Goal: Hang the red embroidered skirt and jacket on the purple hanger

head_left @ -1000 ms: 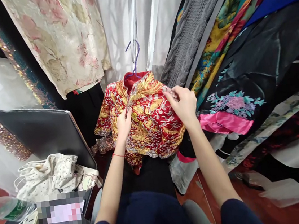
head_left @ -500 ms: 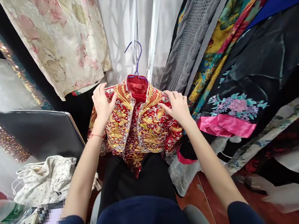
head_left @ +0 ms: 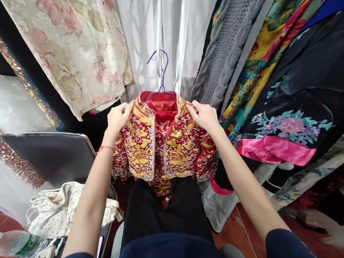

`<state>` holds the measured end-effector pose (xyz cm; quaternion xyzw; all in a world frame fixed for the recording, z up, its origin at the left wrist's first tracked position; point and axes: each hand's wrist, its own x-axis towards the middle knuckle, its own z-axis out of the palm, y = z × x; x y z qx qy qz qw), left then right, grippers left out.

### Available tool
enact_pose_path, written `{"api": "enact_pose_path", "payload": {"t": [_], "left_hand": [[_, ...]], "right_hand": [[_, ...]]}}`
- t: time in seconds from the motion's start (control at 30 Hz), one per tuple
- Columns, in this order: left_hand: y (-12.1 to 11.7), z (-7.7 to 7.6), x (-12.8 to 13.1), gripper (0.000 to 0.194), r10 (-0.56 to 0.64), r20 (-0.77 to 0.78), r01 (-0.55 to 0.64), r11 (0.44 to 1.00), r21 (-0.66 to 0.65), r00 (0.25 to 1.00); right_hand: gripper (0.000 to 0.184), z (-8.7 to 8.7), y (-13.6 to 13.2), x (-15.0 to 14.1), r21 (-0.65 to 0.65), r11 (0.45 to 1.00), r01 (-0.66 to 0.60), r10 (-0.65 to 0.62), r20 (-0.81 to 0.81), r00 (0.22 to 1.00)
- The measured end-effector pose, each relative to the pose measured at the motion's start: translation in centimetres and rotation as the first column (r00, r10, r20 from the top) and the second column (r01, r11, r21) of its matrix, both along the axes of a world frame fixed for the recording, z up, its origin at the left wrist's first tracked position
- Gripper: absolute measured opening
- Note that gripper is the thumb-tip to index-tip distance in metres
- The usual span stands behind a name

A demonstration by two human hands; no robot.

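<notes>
Cream cloth garment with pink floral print (head_left: 68, 53) hanging, upper left. Red jacket densely embroidered in gold and silver (head_left: 140, 149), front open, held up before the person. Left hand (head_left: 118, 118), right hand (head_left: 204, 115) each pinching one jacket shoulder. Thin purple hanger (head_left: 166, 69) in collar, hook up.

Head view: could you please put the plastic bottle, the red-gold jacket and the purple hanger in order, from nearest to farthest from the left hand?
1. Red-gold jacket: touched by the left hand at its shoulder.
2. Purple hanger: in the collar, right of that hand.
3. Plastic bottle: at the picture's lower left.
</notes>
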<state>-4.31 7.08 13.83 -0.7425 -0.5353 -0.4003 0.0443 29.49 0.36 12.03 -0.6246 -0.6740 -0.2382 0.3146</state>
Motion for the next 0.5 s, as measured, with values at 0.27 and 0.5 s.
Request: {"api": "enact_pose_path", "payload": {"t": [0.27, 0.5], "left_hand": [[-0.8, -2.5, -0.5, 0.043, -0.05, -0.042, 0.052, 0.998, 0.044, 0.998], [-6.5, -15.8, 1.8, 0.028, 0.069, 0.84, 0.088, 0.987, -0.138, 0.539]], "right_hand": [[0.052, -1.9, -1.2, -0.6, 0.058, 0.996, 0.066, -0.066, -0.006, 0.998], [0.013, -15.8, -6.6, -7.6, 0.151, 0.9, -0.408, 0.306, -0.886, 0.348]]}}
